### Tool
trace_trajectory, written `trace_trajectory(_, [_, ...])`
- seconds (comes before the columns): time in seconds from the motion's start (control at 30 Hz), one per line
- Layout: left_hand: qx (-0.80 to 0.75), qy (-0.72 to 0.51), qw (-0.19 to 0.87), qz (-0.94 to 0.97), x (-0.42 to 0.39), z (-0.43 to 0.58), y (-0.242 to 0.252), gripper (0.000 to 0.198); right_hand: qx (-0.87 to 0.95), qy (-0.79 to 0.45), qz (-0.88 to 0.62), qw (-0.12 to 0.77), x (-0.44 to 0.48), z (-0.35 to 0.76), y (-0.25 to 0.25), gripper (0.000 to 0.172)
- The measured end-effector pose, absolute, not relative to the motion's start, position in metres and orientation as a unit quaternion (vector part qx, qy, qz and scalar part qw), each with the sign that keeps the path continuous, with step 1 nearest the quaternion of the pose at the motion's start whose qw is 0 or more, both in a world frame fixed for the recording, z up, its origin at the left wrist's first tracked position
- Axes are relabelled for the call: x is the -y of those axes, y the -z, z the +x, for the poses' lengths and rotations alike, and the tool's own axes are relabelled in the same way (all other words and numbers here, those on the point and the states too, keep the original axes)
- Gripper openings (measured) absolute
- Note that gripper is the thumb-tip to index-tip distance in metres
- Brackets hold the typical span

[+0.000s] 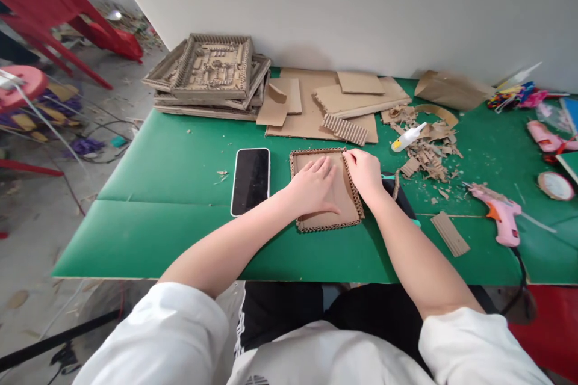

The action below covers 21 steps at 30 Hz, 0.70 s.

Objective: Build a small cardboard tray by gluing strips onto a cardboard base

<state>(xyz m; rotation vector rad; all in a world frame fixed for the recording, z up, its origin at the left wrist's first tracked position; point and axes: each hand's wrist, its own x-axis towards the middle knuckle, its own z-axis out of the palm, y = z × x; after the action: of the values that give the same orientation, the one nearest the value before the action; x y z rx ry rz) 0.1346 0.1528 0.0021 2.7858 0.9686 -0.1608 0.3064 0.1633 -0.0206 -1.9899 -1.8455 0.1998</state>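
A shallow square cardboard tray (pixel 331 227) with a rim of corrugated strips lies on the green table in front of me. My left hand (pixel 315 185) rests flat inside it, fingers stretched out and thumb spread, covering much of its floor. At the tray's far right corner, my right hand (pixel 362 173) pinches the corrugated rim between thumb and fingers. The fingertips partly hide that corner. A dark-screened phone (pixel 251 181) in a white case lies just left of the tray.
Stacked cardboard trays (pixel 217 66) stand at the back left, beside flat cardboard sheets (pixel 298 123). To the right are a small glue bottle (pixel 404 139), cardboard scraps (pixel 431 156), a corrugated piece (pixel 450 234), a pink glue gun (pixel 503 213) with its cord, and a tape roll (pixel 556 185).
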Motion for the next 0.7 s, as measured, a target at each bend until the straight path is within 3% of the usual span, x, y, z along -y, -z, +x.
trace_trajectory(0.7, [-0.332,0.092,0.091,0.934,-0.1528,0.1381,-0.0063,0.111,0.647,-0.048,-0.746,0.148,-0.1609,0.2985,0.0171,0.023])
